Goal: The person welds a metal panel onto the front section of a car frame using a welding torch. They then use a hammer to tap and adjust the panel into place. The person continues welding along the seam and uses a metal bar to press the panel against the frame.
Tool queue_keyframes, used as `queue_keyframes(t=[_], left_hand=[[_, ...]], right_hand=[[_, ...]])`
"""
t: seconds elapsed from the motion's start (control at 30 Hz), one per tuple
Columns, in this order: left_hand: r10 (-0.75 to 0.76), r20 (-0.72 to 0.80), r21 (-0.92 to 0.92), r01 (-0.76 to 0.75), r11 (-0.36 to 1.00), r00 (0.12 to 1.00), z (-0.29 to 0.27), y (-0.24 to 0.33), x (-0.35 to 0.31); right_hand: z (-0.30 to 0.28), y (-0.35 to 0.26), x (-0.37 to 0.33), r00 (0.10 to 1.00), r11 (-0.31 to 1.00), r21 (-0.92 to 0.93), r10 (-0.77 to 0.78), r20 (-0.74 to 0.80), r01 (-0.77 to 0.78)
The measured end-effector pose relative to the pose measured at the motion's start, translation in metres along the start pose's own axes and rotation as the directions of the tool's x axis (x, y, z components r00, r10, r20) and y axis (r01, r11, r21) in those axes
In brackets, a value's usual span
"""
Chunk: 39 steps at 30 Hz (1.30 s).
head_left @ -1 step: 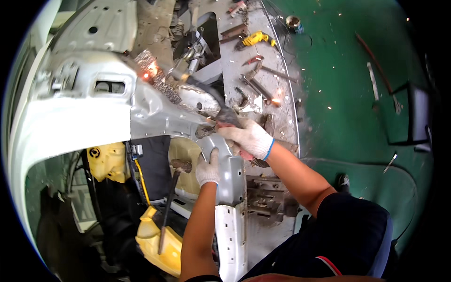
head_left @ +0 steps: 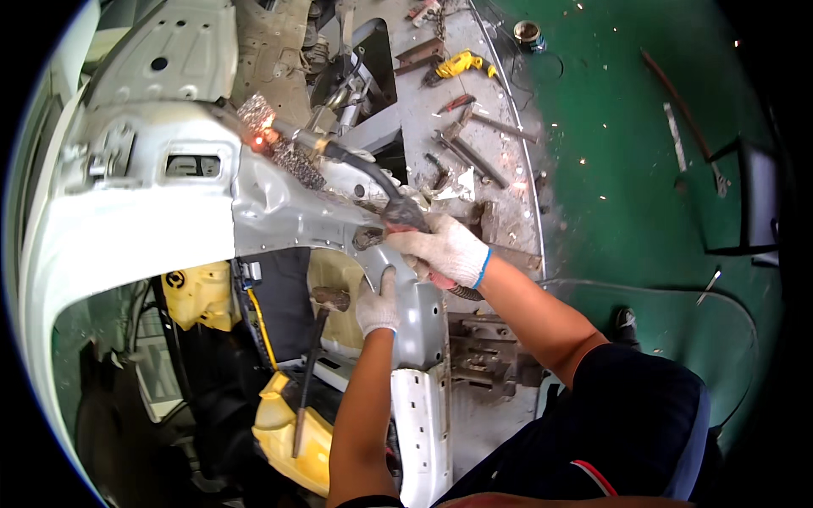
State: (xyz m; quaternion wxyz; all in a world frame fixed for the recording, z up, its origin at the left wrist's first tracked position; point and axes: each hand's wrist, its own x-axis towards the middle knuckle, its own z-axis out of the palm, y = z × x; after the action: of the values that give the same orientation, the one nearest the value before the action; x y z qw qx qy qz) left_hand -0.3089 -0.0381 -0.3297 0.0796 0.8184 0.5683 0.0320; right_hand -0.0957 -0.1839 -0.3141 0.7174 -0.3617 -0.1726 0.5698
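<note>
Wrapped in a white knit glove with a blue cuff, my right hand (head_left: 445, 250) grips the red and black handle of a welding torch (head_left: 360, 168). The torch's neck runs up and left to a glowing orange spot (head_left: 264, 135) beside dark, crumpled mesh-like material (head_left: 296, 162) on the panel. My left hand (head_left: 378, 306), gloved too, holds the inner edge of the curved grey car body panel (head_left: 279, 222), one digit lying along its surface; its other fingers are partly hidden. A hammer (head_left: 315, 356) leans in the wheel-arch-shaped opening beside my left forearm.
Yellow plastic parts (head_left: 199, 295) lie inside the opening. On the grey bench (head_left: 495, 118) are a yellow drill (head_left: 461, 66), a red-handled tool (head_left: 460, 103) and another hammer (head_left: 461, 127). A cable (head_left: 660, 290) crosses the green floor, near a black stand (head_left: 754, 199). Sparks scatter on the right.
The orange glow looks smaller and a bright spark by the bench hammer is gone. The torch neck shows more sharply. Both hands keep their places; the whole view has shifted slightly.
</note>
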Motion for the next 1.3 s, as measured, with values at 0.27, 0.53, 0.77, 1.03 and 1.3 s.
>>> queue_keyframes(t=[0.27,0.53,0.77,1.03,1.3], left_hand=[[0.021,-0.049,-0.01,-0.022,1.0,0.999,0.005,-0.008,0.009],[-0.015,0.0,-0.014,0.015,1.0,1.0,0.002,-0.005,0.011],[-0.019,0.013,0.044,0.018,0.999,1.0,0.002,0.0,0.005],[-0.004,0.077,0.062,-0.001,0.998,0.997,-0.024,0.008,0.008],[-0.018,0.098,0.02,0.016,1.0,0.995,-0.025,0.004,0.002]], right_hand=[[0.001,-0.004,0.022,0.994,0.996,0.085,0.003,0.112,-0.013],[-0.003,-0.024,0.02,0.997,0.997,-0.073,-0.028,0.073,0.033],[-0.011,-0.031,0.019,0.999,0.997,-0.078,-0.003,0.036,0.005],[0.0,-0.035,0.021,0.998,0.998,-0.042,-0.036,0.045,0.038],[0.006,-0.021,0.022,0.994,0.994,0.034,-0.103,0.04,0.101]])
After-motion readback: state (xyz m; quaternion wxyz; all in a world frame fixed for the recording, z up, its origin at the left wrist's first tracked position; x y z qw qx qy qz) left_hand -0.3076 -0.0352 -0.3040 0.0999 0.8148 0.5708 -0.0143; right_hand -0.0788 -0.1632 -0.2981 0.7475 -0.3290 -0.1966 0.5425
